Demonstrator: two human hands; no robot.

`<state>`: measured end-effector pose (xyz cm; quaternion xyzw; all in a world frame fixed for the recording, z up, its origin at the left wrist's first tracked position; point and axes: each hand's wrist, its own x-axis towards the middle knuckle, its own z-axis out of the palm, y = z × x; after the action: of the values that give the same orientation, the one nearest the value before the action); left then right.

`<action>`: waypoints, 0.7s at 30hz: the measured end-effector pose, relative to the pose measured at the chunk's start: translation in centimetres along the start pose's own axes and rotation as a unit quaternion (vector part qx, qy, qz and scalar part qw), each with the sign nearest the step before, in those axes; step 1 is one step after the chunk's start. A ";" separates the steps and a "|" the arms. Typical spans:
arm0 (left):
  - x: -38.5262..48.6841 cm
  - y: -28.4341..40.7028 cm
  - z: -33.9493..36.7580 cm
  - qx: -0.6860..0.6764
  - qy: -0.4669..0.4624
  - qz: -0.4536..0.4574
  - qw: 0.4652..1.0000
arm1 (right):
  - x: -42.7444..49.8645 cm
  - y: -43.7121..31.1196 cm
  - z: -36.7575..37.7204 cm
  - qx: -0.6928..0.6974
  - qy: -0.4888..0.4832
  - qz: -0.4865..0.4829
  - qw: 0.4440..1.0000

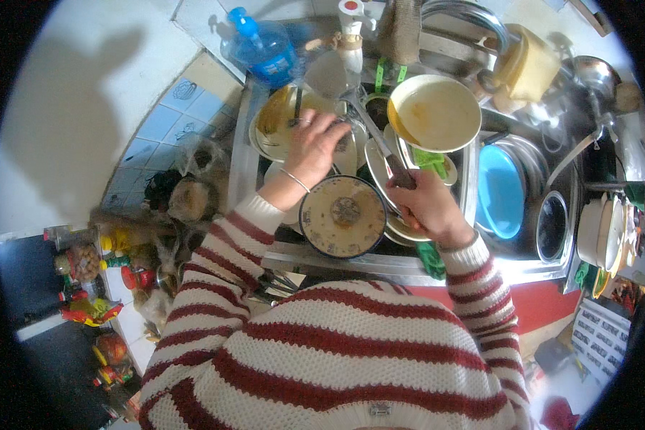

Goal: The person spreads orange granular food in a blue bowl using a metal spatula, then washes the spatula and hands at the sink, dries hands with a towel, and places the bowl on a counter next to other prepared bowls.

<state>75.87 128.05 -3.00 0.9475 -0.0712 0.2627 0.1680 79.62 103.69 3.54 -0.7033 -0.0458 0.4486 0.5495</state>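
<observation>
My right hand (pixel 430 207) grips the dark handle of a long metal kitchen utensil (pixel 375 126), which slants up and left over the sink; its broad head is blurred. My left hand (pixel 314 145), wearing a bangle, hovers above the dishes near that head. Its fingers are blurred, and I cannot tell whether they touch anything. Below my hands stands a dark-rimmed patterned bowl (pixel 314 234). A yellow-and-white bowl (pixel 446 105) sits tilted at the upper right. Soiled plates and bowls (pixel 266 126) fill the sink, some partly hidden by my hands. A green cloth or scourer (pixel 430 160) lies among them.
Right of the sink basin are a blue plastic basin (pixel 500 193) and a round dark pot (pixel 552 226). Behind stand a blue pump bottle (pixel 269 59) and a white tap (pixel 351 43). A yellow cloth (pixel 527 64) hangs at the back right. Jars and packets (pixel 83 263) crowd the left.
</observation>
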 end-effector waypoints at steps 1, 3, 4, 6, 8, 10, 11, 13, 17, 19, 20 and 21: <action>-0.2 -0.6 0.0 -0.002 -0.003 -0.013 1.000 | -0.7 0.3 -0.2 -0.009 -0.002 -0.001 1.000; -0.4 -1.7 -0.3 -0.004 0.017 -0.055 0.998 | -1.8 0.9 -0.6 -0.154 0.070 -0.054 0.984; -0.3 -2.1 -0.6 0.003 0.031 -0.070 0.997 | -2.1 1.1 -0.7 -0.197 0.101 -0.082 0.972; -0.1 -2.8 -1.5 0.003 0.048 -0.118 0.992 | -3.0 1.7 -1.0 -0.280 0.159 -0.127 0.938; 0.5 -3.7 -2.6 -0.015 0.021 -0.171 0.985 | -3.7 2.2 -1.2 -0.301 0.183 -0.134 0.926; 1.3 -4.3 -3.5 -0.048 0.038 -0.194 0.979 | -4.2 2.8 -1.4 -0.331 0.202 -0.147 0.910; 1.7 -4.4 -3.9 -0.052 0.051 -0.197 0.978 | -4.2 3.0 -1.4 -0.349 0.210 -0.173 0.897; 2.4 -4.1 -4.3 -0.081 0.055 -0.193 0.976 | -4.2 3.5 -1.3 -0.392 0.226 -0.217 0.865; 3.4 -1.9 -3.4 -0.136 0.004 -0.110 0.985 | -4.0 3.6 -0.5 -0.464 0.250 -0.261 0.808; 4.0 -1.0 -2.5 -0.119 -0.038 -0.014 0.992 | -4.1 3.3 0.0 -0.484 0.255 -0.260 0.796; 4.3 -0.8 -2.2 -0.098 -0.069 -0.008 0.993 | -4.2 3.1 0.2 -0.492 0.255 -0.255 0.792; 4.5 -0.6 -1.9 -0.077 -0.086 0.014 0.993 | -4.2 2.9 0.4 -0.498 0.263 -0.261 0.785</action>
<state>78.93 129.08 0.71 0.9496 -0.1186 0.1763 0.2305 75.60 100.48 3.67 -0.9311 -0.2982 0.0014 0.2101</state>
